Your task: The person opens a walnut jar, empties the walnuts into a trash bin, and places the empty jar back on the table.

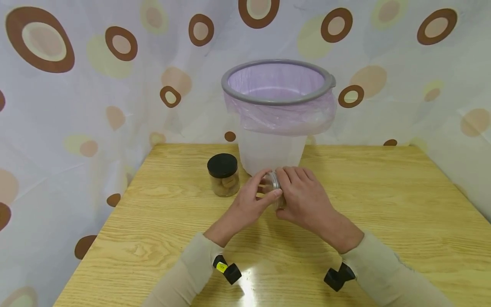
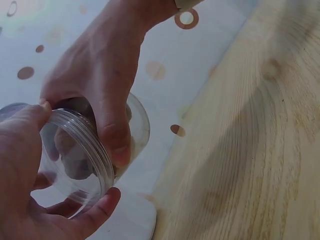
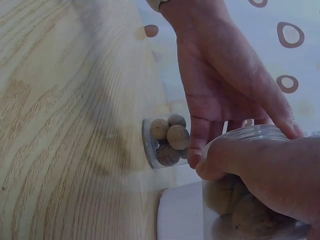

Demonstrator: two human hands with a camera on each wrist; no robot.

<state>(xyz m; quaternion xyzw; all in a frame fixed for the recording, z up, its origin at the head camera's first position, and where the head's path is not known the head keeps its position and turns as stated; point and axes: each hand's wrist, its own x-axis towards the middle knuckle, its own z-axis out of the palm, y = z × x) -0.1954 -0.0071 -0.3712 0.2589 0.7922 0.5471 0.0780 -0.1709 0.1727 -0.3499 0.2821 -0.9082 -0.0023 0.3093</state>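
Both hands meet over the table at a clear jar (image 1: pixel 272 181), which lies on its side in the air. My right hand (image 1: pixel 307 196) grips the jar's body, its thumb on the near side. My left hand (image 1: pixel 245 204) holds the threaded rim at the other end, thumb above and fingers (image 2: pixel 102 205) curled below in the left wrist view. Walnuts (image 3: pixel 250 212) show through the jar's wall under the right hand. I cannot tell if a clear lid covers the rim. A second jar (image 1: pixel 224 183) with a black lid stands left of the hands, with walnuts inside.
Behind the hands stands a white bin (image 1: pixel 268 149) with a grey rim and a purple liner folded over it. The wooden table (image 1: pixel 383 192) runs back to a patterned curtain (image 1: pixel 115 85). Black wrist devices (image 1: pixel 226 269) sit on both sleeves.
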